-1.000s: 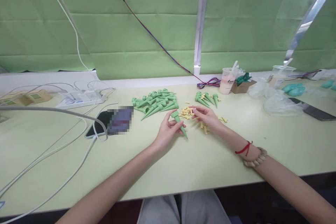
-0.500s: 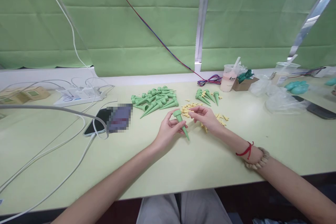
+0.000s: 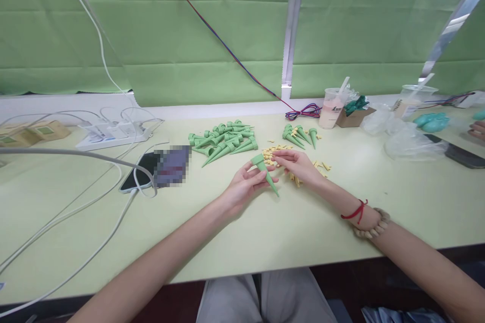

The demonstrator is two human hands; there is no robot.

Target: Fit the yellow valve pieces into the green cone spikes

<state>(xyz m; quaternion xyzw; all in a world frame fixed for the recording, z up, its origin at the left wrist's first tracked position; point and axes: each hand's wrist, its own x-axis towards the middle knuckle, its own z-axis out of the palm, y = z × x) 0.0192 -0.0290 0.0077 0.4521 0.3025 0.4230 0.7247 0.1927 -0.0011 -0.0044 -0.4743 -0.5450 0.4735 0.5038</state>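
My left hand [image 3: 244,189] is closed on a green plastic spike [image 3: 267,172], a tapered cone with a wide cap. The cap points up and left, and the thin tip down and right. Close beside the cap, my right hand [image 3: 301,167] has its thumb and fingers pinched together. Whatever sits in that pinch is too small to make out against the yellow pieces behind. Small yellow plastic pieces [image 3: 282,150] lie in a loose heap behind and under my right hand. A large pile of green spikes [image 3: 225,141] rests further back on the left. Several more spikes [image 3: 299,133] lie behind the heap.
On the left are a phone [image 3: 140,171], white cables and a power strip [image 3: 113,136]. Back right stand a pink drink cup [image 3: 329,111], a small cardboard box [image 3: 354,117], a second cup [image 3: 411,103], plastic bags [image 3: 413,144] and a dark phone [image 3: 464,155]. Another person's hand [image 3: 478,130] shows at the right edge.
My left hand and the spike have shifted slightly right, towards my right hand, and the spike leans more. The pinched fingers of my right hand are now closer to its cap.
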